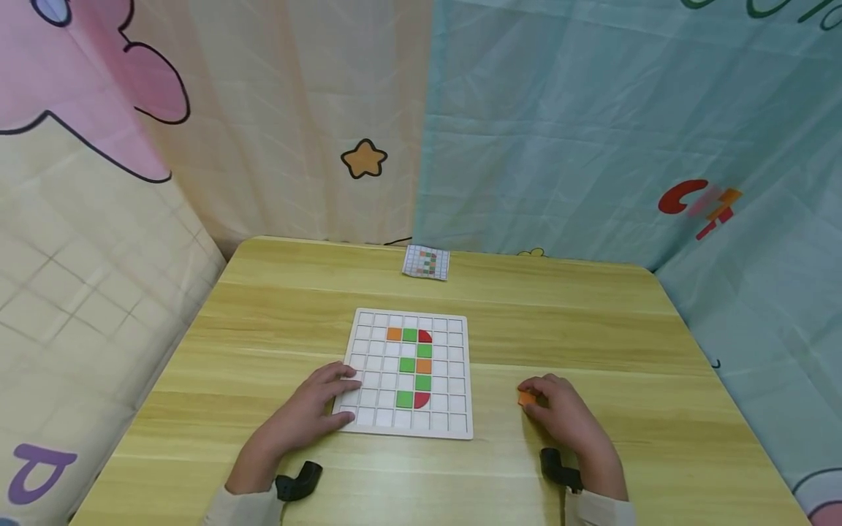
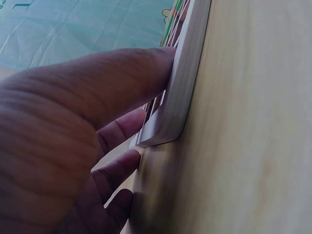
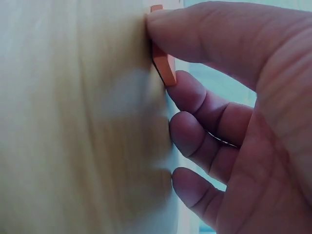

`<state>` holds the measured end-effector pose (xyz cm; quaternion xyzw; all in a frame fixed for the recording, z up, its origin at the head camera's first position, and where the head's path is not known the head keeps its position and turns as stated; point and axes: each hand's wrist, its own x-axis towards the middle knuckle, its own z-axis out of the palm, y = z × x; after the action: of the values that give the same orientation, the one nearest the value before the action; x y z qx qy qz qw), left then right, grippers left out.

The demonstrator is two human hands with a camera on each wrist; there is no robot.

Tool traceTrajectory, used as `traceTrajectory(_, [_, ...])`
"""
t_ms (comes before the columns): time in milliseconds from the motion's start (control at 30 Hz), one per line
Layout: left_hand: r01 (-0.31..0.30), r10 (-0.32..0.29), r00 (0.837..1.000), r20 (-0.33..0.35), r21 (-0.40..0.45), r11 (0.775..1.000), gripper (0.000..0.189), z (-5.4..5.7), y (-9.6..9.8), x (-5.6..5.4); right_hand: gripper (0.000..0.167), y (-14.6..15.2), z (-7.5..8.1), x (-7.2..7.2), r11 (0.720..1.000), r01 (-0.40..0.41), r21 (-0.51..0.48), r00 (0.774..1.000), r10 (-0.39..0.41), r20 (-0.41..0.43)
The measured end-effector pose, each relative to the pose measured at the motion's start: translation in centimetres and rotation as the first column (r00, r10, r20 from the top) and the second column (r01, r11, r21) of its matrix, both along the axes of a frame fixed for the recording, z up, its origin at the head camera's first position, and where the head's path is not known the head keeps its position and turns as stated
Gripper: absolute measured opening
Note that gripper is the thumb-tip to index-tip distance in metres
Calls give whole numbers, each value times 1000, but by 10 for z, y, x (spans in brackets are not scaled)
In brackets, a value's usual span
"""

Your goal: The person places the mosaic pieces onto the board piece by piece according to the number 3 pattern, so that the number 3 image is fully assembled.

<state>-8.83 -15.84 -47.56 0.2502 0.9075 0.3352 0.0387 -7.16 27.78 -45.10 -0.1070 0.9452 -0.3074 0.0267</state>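
Note:
A white square grid board [image 1: 454, 420] lies on the table, with orange, green and red pieces in several of its cells. Two of those are red rounded pieces [image 1: 424, 336], one high and one low in the pattern. Resting on the board's left edge is my left hand [image 1: 305, 409], its thumb and fingers extended; in the left wrist view the thumb [image 2: 131, 73] lies over the rim near a corner. To the right of the board, my right hand [image 1: 566, 413] pinches an orange tile [image 1: 525, 398] at the tabletop. The right wrist view shows this tile [image 3: 165, 68] under the thumb.
A small card [image 1: 426, 263] printed with a coloured grid pattern lies near the far edge of the wooden table [image 1: 559, 314]. Patterned curtains [image 1: 276, 131] hang behind the table and at its sides. A black device [image 1: 299, 482] sits at each wrist.

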Motion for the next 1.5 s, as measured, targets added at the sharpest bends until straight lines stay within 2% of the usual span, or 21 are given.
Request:
traceTrajectory(400, [1,0,1000,30,-16,1000,46,0,0,-1,17,-4,-1,-4,996,81,-39,994,-78,81])
traceTrajectory(1200, [-2,2,1000,21,0,1000,46,-1,0,0,21,-6,-4,-3,999,34,5,999,-34,37])
traceTrajectory(1500, [3,-3,1000,15,0,1000,46,0,0,-1,19,-10,-6,-7,999,47,-9,999,-47,12])
